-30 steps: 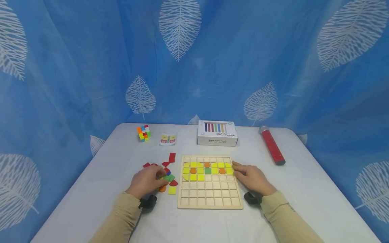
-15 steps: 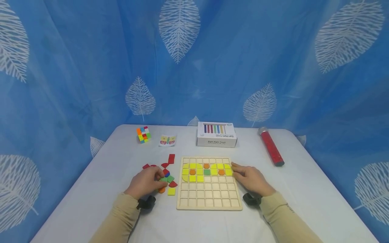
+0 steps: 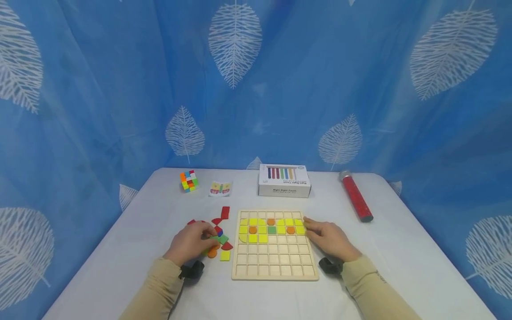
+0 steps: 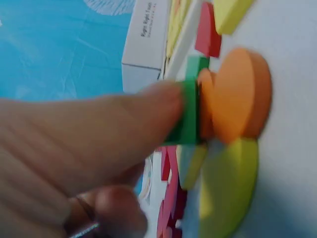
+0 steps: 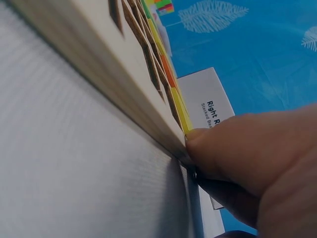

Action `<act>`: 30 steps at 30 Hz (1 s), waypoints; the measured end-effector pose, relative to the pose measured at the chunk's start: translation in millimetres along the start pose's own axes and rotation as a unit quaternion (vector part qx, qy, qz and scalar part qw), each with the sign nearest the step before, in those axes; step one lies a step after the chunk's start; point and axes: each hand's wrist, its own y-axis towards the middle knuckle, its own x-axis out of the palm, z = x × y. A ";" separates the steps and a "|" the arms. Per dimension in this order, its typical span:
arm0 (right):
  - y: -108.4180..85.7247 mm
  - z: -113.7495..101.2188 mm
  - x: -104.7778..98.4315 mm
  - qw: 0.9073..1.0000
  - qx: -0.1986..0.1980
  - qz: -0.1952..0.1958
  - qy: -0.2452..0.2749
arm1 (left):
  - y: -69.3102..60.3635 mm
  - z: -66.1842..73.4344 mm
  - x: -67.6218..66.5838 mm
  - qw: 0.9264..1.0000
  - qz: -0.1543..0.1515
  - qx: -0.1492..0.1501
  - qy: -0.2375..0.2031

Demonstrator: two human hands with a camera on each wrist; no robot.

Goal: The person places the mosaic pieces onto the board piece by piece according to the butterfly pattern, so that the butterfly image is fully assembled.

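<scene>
My left hand (image 3: 192, 242) is at a pile of loose tiles left of the wooden grid board (image 3: 276, 276). Its thumb and fingers pinch a green tile (image 4: 189, 116), seen close up in the left wrist view. Right beside that lie an orange round tile (image 4: 237, 94) and a yellow curved tile (image 4: 228, 188). My right hand (image 3: 330, 238) rests at the board's right edge, fingers extended, its thumb touching the side. Yellow tiles (image 3: 253, 238), several orange rounds (image 3: 290, 230) and one green square (image 3: 272, 230) sit in the board's upper rows.
Red tiles (image 3: 225, 212) and a yellow square (image 3: 225, 256) lie around the pile. Farther back are a puzzle cube (image 3: 189, 181), a small pattern card (image 3: 220, 189) and a white box (image 3: 284, 181). A red microphone-shaped object (image 3: 356, 198) lies at the right.
The whole head view has shifted slightly downward. My left fingers work at the green tiles, and more orange shows below them now. The right hand stays at the board's edge.
</scene>
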 end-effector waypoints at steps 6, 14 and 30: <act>-0.6 -0.3 -0.2 1.000 -0.007 0.011 -0.008 | 0.9 12.2 4.6 0.997 0.014 0.004 -0.075; 2.2 2.0 3.4 1.000 -0.006 0.018 -0.005 | 8.9 54.8 18.2 0.992 -0.039 0.081 -0.085; 0.9 0.5 1.8 1.000 0.001 0.021 -0.005 | 46.3 119.3 62.1 0.985 -0.070 0.159 0.010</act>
